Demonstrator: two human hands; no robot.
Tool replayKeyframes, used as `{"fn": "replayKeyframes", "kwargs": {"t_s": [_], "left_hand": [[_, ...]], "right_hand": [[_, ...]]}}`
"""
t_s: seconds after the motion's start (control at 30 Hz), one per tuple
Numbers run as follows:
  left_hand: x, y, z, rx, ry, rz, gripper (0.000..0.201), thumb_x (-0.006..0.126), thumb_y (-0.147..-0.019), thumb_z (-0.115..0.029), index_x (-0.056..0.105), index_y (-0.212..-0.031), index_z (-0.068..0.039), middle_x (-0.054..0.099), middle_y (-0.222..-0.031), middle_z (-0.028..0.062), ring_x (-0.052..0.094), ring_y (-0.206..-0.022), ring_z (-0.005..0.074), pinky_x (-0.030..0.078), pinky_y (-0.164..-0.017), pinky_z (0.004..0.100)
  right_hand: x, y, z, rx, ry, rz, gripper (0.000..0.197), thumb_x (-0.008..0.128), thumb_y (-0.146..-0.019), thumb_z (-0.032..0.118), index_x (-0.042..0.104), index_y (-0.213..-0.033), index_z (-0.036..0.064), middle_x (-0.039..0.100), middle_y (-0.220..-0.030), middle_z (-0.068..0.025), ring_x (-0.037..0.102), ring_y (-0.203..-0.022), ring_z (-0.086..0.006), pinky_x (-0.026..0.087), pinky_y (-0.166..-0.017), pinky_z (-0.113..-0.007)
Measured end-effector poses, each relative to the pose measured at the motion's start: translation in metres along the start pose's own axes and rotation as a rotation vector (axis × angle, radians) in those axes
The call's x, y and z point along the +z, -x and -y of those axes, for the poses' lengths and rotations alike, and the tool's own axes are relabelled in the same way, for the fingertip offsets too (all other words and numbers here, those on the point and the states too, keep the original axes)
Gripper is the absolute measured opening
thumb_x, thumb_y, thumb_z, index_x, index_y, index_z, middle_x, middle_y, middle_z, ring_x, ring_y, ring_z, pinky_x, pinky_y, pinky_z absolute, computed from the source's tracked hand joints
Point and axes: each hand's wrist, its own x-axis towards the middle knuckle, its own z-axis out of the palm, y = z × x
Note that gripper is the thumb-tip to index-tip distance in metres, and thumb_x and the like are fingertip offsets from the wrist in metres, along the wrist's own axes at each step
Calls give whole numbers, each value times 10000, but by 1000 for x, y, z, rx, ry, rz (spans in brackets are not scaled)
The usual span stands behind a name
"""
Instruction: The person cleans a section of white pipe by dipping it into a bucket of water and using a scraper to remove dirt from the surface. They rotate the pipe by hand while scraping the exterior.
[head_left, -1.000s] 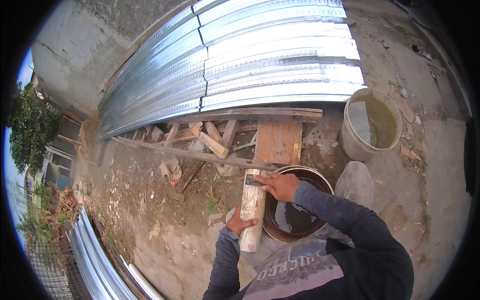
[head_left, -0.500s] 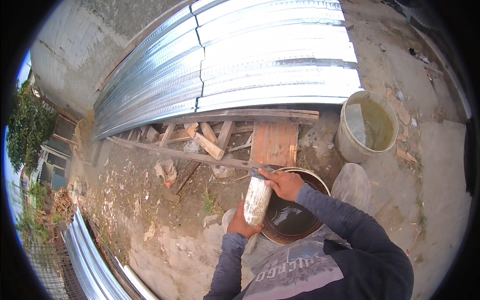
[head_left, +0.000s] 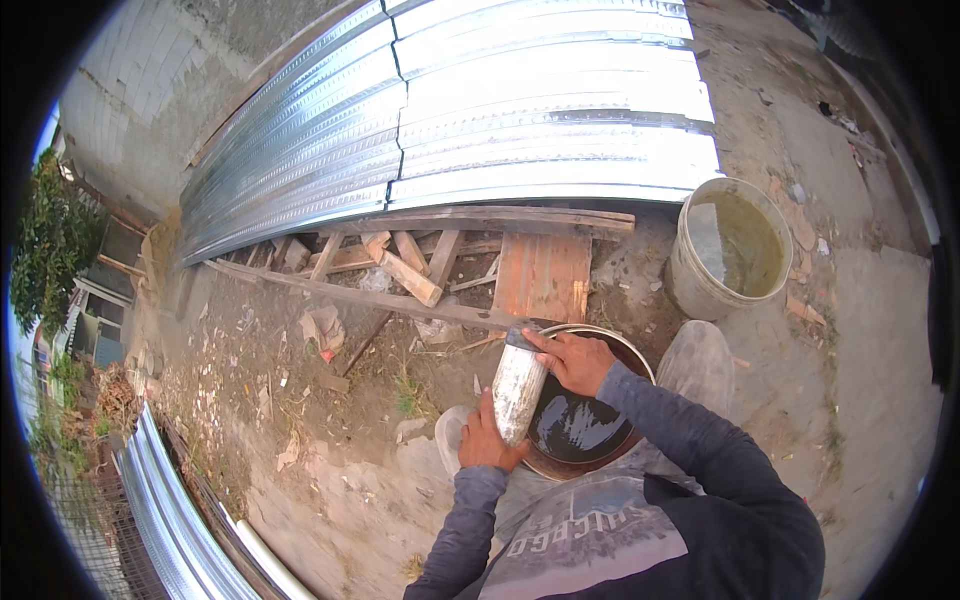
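Observation:
Between my hands is a long, whitish, stained object (head_left: 517, 393) with rounded sides, tilted along the left rim of a bucket; its exact kind I cannot make out. My left hand (head_left: 488, 440) is closed round its near end. At its far end, my right hand (head_left: 573, 360) grips a dark piece (head_left: 521, 339); whether this is a separate piece or part of the object is unclear. Below the right forearm stands the bucket (head_left: 640, 355), holding dark, rippling liquid (head_left: 580, 425). It sits between my knees.
A pale bucket (head_left: 685, 265) of murky water stands at the right. Shiny corrugated metal sheets (head_left: 540, 110) lie beyond, over a timber frame (head_left: 330, 285) with wood offcuts (head_left: 410, 280). More metal sheets (head_left: 185, 510) and a white pipe (head_left: 270, 560) lie at lower left. Rubble litters the ground.
The whitish object has rolled or tilted slightly between my hands. My left hand's fingers now stretch further along its side. Light on the dark liquid has shifted, with stronger ripples.

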Motion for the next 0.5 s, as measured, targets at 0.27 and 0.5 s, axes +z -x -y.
{"fn": "replayKeyframes", "kwargs": {"t_s": [0.27,0.5], "left_hand": [[4,3,-5,-8,-62,-38,1253,942,-664,-417,221,-1652,-141,539,-1335,201,604,-1154,432,532,-909,550],[-9,-8,16,108,149,13,1260,949,-655,-390,234,-1628,-28,560,-1359,259,587,-1231,436,504,-1032,487]], "right_hand": [[10,0,-17,23,-118,-23,512,446,-1093,459,393,-1599,407,654,-1026,-140,718,-862,-352,591,-760,-466],[27,1,-71,54,-298,-275,605,492,-1093,390,326,-1642,198,671,-1041,-162,704,-887,-329,569,-764,-437]]}}
